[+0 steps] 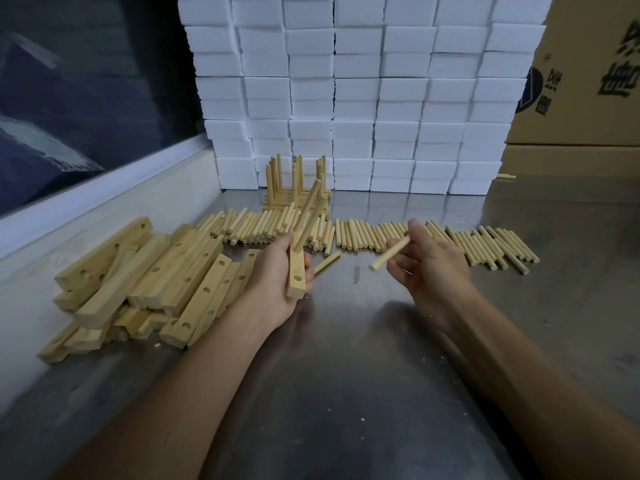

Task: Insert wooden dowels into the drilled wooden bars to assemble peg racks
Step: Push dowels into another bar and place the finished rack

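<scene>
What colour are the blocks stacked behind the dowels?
White, plain; the stacked blocks show clearly in the head view.

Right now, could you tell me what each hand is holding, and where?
Left hand grips a drilled bar mid-length; right hand pinches a dowel at its far end.

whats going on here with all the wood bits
A person is assembling peg racks on a steel table. The left hand grips a pale drilled wooden bar with dowels already standing in it and one near hole empty. The right hand pinches a loose round wooden dowel, not yet inserted.
</scene>
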